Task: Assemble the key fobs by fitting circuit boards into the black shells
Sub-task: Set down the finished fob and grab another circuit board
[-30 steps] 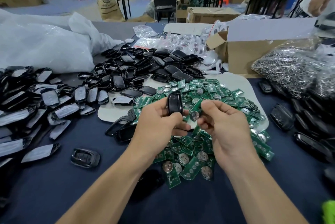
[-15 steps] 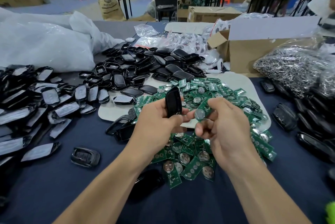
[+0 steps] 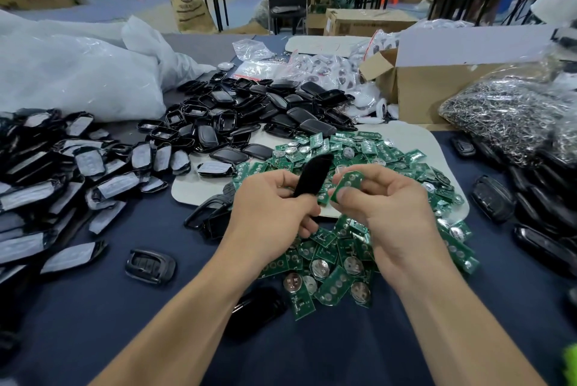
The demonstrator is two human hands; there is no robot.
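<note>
My left hand (image 3: 274,207) grips a black key-fob shell (image 3: 312,174), held upright and blurred, above the heap of green circuit boards (image 3: 340,267). My right hand (image 3: 390,207) pinches one green circuit board (image 3: 348,184) between thumb and fingers, just right of the shell and a small gap from it. A pile of empty black shells (image 3: 237,117) lies further back on the table. Shell halves with grey film (image 3: 62,167) cover the left side.
A finished-looking black fob (image 3: 150,266) lies on the dark blue cloth at front left. More black fobs (image 3: 491,198) sit at the right, under a bag of metal rings (image 3: 505,117). A cardboard box (image 3: 431,89) and white plastic bags (image 3: 78,73) stand behind.
My right hand has turned the circuit board so its green face shows and raised it beside the shell. My left hand has tilted the shell slightly to the right.
</note>
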